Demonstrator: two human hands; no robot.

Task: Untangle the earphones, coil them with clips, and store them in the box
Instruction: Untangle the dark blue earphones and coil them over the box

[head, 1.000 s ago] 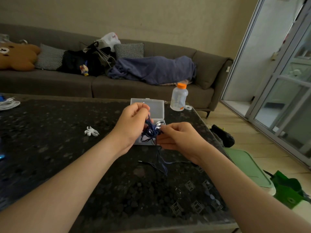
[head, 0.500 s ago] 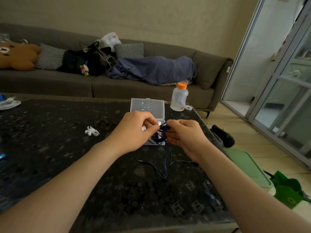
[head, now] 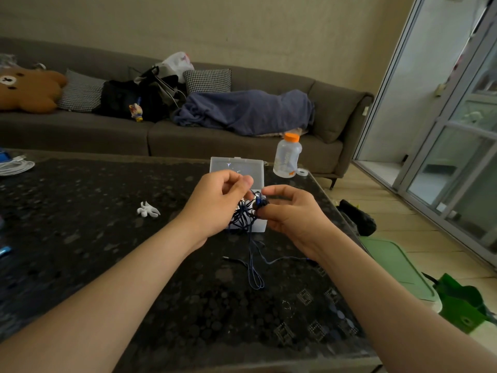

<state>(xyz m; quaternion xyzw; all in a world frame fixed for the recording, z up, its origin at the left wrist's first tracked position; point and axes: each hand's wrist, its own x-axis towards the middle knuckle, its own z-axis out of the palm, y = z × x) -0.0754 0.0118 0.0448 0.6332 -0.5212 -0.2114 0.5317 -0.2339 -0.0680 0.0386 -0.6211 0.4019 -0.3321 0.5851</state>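
Note:
A tangle of dark blue earphones (head: pixel 246 215) hangs between my two hands above the dark table (head: pixel 94 238). My left hand (head: pixel 215 203) pinches part of the cable from the left. My right hand (head: pixel 290 211) grips the knot and an earbud from the right. Loose cable trails down to the table, with a loop (head: pixel 255 278) and the plug lying there. Behind my hands stands a clear plastic box (head: pixel 236 168) with its lid raised. A small white clip (head: pixel 148 210) lies on the table to the left.
A clear bottle with an orange cap (head: pixel 287 156) stands at the table's far right corner. White cables (head: pixel 14 166) lie at the far left edge. A grey sofa (head: pixel 188 135) with cushions and a blanket runs behind. Green items (head: pixel 462 302) sit on the floor at right.
Both hands have kept working the knot above the box, drawing close together, and the hanging cable has shifted a little on the table.

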